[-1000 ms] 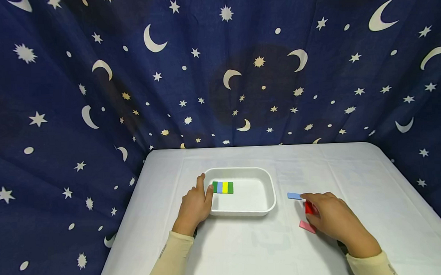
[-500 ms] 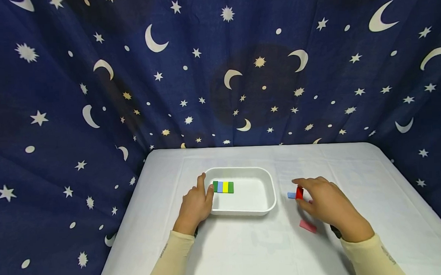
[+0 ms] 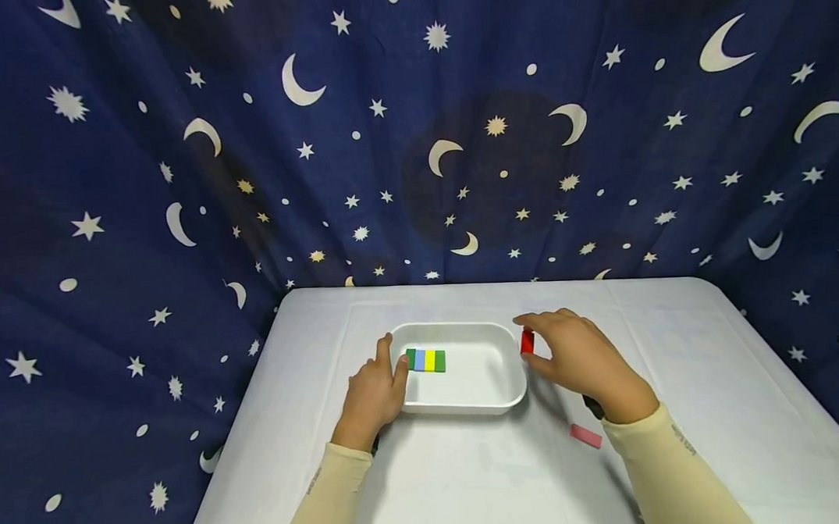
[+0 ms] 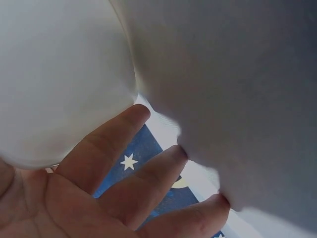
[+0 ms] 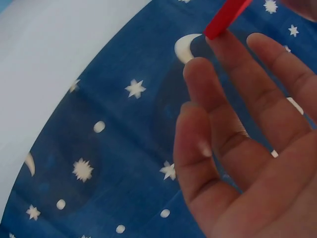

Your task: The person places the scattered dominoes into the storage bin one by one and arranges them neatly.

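A white rectangular tray stands on the table. My left hand grips its left side, the thumb over the rim and the fingers along the outside. In the left wrist view the fingertips lie against the white cloth beside the tray wall. Inside the tray, a row of small tiles holds a dark green tile, a blue tile, a yellow tile and a lighter green tile. My right hand pinches a red block at the tray's right rim; the block shows also in the right wrist view.
A pink block lies on the white-covered table, below the right hand. The light blue block seen earlier on the right is hidden by that hand. Behind the table hangs a dark blue curtain with moons and stars.
My right hand has lifted the red block and carried it left and away from me to the tray's right rim. The left hand keeps its place on the tray.
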The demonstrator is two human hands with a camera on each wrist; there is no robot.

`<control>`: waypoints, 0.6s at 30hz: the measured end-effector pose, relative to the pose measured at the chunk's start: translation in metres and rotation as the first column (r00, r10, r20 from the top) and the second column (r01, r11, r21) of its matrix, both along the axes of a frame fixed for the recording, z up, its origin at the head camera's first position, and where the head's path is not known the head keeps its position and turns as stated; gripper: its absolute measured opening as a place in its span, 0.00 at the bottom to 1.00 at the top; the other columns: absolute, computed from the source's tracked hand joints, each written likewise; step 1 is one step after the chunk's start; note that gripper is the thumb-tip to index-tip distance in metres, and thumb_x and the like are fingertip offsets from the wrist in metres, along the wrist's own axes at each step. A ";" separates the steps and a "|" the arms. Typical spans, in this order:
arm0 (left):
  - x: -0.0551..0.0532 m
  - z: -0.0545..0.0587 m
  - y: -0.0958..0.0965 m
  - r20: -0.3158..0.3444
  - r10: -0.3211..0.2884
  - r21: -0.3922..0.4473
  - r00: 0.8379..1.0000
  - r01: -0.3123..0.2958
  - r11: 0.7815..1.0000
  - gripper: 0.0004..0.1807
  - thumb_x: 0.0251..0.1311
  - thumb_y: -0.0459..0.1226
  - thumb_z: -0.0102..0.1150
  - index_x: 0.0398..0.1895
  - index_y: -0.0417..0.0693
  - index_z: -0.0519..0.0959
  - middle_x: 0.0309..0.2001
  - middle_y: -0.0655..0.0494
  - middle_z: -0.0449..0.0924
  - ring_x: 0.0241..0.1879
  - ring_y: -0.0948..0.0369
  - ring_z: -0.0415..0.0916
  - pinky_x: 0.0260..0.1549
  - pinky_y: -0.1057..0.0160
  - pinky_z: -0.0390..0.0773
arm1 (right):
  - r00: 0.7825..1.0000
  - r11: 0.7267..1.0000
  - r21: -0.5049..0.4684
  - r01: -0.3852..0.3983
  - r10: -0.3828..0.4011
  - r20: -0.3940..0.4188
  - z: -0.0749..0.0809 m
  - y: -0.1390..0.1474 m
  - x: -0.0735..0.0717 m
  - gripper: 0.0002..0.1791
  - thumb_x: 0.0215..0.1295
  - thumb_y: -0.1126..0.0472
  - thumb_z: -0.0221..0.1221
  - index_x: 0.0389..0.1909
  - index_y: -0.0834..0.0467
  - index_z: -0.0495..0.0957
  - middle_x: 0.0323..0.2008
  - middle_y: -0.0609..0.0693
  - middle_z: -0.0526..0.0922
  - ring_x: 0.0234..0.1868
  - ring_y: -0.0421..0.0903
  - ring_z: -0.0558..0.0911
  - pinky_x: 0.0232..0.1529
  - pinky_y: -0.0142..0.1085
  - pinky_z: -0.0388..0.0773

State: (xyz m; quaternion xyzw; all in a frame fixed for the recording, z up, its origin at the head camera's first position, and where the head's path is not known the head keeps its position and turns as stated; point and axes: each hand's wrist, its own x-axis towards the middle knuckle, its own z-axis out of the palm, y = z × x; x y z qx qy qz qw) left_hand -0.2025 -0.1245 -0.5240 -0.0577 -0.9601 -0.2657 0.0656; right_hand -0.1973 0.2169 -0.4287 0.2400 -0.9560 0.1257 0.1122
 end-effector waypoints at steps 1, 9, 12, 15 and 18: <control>0.000 0.000 0.000 -0.002 0.002 0.002 1.000 -0.002 1.000 0.33 0.83 0.54 0.41 0.81 0.46 0.58 0.51 0.30 0.84 0.53 0.36 0.83 0.51 0.28 0.75 | 1.000 1.000 -0.002 -0.006 0.006 0.000 0.001 -0.005 -0.003 0.32 0.57 0.56 0.77 0.64 0.55 0.82 0.47 0.47 0.88 0.47 0.53 0.83 0.47 0.54 0.79; 0.002 0.000 -0.001 -0.007 -0.001 -0.002 1.000 0.001 1.000 0.34 0.82 0.53 0.44 0.81 0.44 0.59 0.50 0.30 0.85 0.52 0.36 0.84 0.49 0.28 0.76 | 0.999 0.999 0.000 -0.036 0.036 0.020 0.006 -0.039 -0.018 0.31 0.58 0.55 0.76 0.64 0.52 0.82 0.42 0.42 0.87 0.44 0.49 0.81 0.46 0.50 0.80; 0.003 0.001 -0.001 -0.007 -0.003 -0.011 1.000 0.003 1.000 0.34 0.82 0.53 0.46 0.81 0.43 0.59 0.50 0.30 0.85 0.50 0.36 0.84 0.48 0.27 0.76 | 0.998 0.998 0.003 -0.060 0.060 0.015 0.006 -0.051 -0.024 0.31 0.58 0.56 0.76 0.63 0.54 0.83 0.41 0.42 0.87 0.43 0.49 0.82 0.45 0.49 0.81; 0.003 0.001 -0.001 -0.012 -0.003 -0.008 1.000 0.003 1.000 0.34 0.82 0.53 0.47 0.80 0.42 0.59 0.49 0.30 0.85 0.50 0.36 0.84 0.47 0.26 0.76 | 0.996 0.996 -0.001 -0.087 0.087 0.014 0.004 -0.063 -0.030 0.29 0.58 0.57 0.76 0.62 0.55 0.83 0.41 0.43 0.87 0.43 0.49 0.83 0.44 0.49 0.81; 0.003 0.002 -0.001 -0.014 -0.003 -0.004 1.000 0.003 1.000 0.35 0.82 0.53 0.46 0.80 0.43 0.59 0.49 0.29 0.85 0.50 0.36 0.84 0.48 0.26 0.75 | 0.994 0.994 -0.011 -0.107 0.107 0.029 0.002 -0.075 -0.037 0.29 0.59 0.57 0.75 0.62 0.55 0.83 0.42 0.44 0.87 0.43 0.48 0.83 0.46 0.48 0.82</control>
